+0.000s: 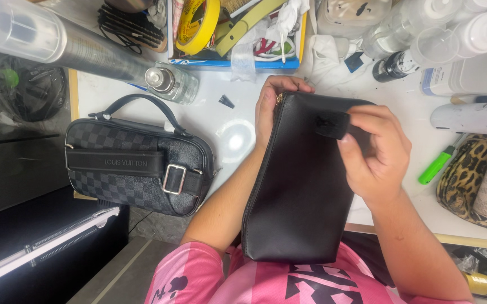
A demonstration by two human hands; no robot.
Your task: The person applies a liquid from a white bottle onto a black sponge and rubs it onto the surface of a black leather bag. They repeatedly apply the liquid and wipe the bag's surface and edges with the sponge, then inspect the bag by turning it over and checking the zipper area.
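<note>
Both hands grip the black pouch (297, 191), held up over the bench (401, 107) edge, its long axis running from the chest away toward the clutter. Left hand (271, 110) clamps the far top corner by the zip; right hand (376, 152) pinches a small black pad (332, 124) against the upper face, so the right is on the surface. Checked bag (136, 166) lies well to the left, a green marker (436, 166) off right.

A checkered grey bag (136, 166), a clear bottle (171, 83), yellow tape (197, 23) and a green marker (437, 165) lie on the table (226, 121).
</note>
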